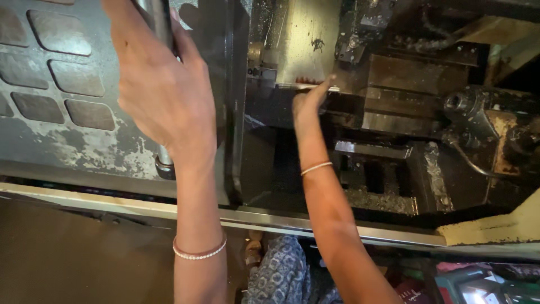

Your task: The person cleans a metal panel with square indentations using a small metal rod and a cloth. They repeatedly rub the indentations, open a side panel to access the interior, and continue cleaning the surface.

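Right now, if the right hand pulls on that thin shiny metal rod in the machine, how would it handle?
The thin shiny metal rod probably stays stiff, being straight bare metal. It looks light, slimmer than the right hand fingers touching it. The wet, speckled grey machine housing suggests it may be slippery.

The left hand [163, 90] is wrapped round a vertical metal door handle [159, 22] on a worn grey sliding machine door [62, 118]. The right hand [310, 98] reaches deep into the dark machine interior, fingertips touching a thin metal rod [306, 86] below a pale, chip-flecked housing [298, 39]. Both wrists wear thin bracelets. A bright metal rail [270, 220] runs along the opening's lower edge.
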The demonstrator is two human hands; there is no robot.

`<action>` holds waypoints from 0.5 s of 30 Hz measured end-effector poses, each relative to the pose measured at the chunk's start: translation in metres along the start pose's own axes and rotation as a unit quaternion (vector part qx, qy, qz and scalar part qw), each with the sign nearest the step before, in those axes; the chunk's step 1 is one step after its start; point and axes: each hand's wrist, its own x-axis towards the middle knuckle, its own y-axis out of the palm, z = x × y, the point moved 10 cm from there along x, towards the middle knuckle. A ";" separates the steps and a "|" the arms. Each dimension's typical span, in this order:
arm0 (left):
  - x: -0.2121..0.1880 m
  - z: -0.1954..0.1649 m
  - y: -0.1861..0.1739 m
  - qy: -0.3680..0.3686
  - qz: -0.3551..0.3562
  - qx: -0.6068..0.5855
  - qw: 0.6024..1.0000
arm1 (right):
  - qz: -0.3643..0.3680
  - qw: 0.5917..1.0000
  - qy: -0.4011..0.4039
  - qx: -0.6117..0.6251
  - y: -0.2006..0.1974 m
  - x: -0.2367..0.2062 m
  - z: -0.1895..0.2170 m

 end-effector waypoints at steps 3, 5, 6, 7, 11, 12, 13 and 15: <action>0.000 0.002 0.003 -0.015 0.009 0.013 1.000 | -0.010 0.993 -0.023 -0.117 -0.003 -0.006 0.018; 0.001 0.004 0.005 -0.019 0.017 0.012 1.000 | 0.024 0.991 -0.030 -0.125 0.006 -0.009 0.017; 0.001 0.002 0.004 -0.013 0.013 0.010 1.000 | 0.049 0.993 -0.023 -0.101 0.010 -0.009 0.011; 0.001 0.001 0.002 -0.007 0.008 0.007 1.000 | 0.075 0.994 -0.016 -0.076 0.017 -0.009 0.004; 0.002 -0.001 0.001 0.005 -0.005 0.008 1.000 | 0.101 0.990 0.094 -0.015 0.032 0.004 -0.040; 0.003 -0.001 0.002 0.002 -0.003 0.007 1.000 | 0.092 0.984 0.154 -0.009 0.032 0.005 -0.054; 0.003 0.000 0.002 0.000 -0.002 0.007 1.000 | 0.084 0.974 0.212 -0.003 0.032 0.001 -0.066; 0.003 0.002 0.004 -0.010 0.006 0.002 1.000 | 0.122 0.960 0.164 -0.192 0.032 0.004 -0.062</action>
